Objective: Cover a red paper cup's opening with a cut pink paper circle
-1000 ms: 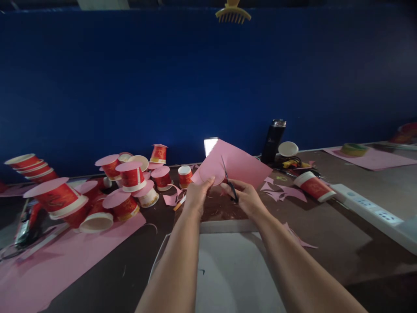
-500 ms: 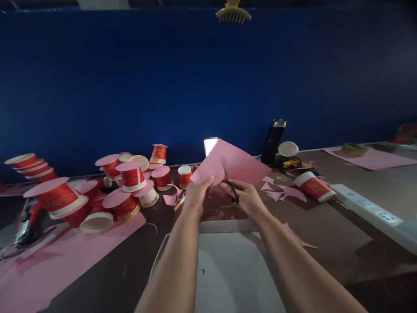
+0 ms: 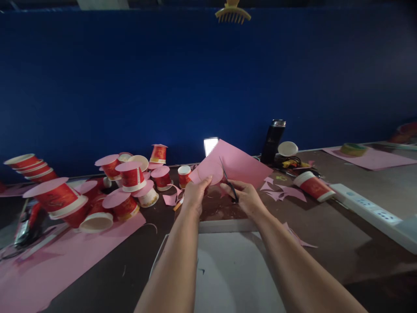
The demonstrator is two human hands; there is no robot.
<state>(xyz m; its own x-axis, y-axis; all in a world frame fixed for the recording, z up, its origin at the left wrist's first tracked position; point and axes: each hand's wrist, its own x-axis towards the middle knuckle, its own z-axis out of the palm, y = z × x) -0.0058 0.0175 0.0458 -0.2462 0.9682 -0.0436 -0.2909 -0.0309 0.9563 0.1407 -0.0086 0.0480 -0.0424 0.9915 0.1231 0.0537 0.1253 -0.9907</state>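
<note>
A blue partition [image 3: 195,87] backs a brown tabletop [image 3: 345,234], where a large pink paper sheet [image 3: 81,256] lies partly under the crowd of red paper cups [image 3: 129,179] at left. A tug on that paper could topple the cups, several of them tilted and topped with pink discs.

Near the center, a smaller pink sheet [image 3: 246,161] is held up above the table, pinched under the thumb of the left hand [image 3: 194,195]. That grip is at the lower edge only, so the far corner could sag or swing and pull the cut off its curve.

The right hand [image 3: 249,199] grasps black-handled scissors [image 3: 232,190], blades against the sheet beside a faint circular outline [image 3: 215,173]. A turn of the wrist out of step with the paper could nick the round shape; a slip could bring the blades near the left thumb.

At right, a tipped red cup [image 3: 312,187] could roll if bumped. Loose pink scraps [image 3: 291,192], smallest of all, could catch under a moving hand and scatter.
</note>
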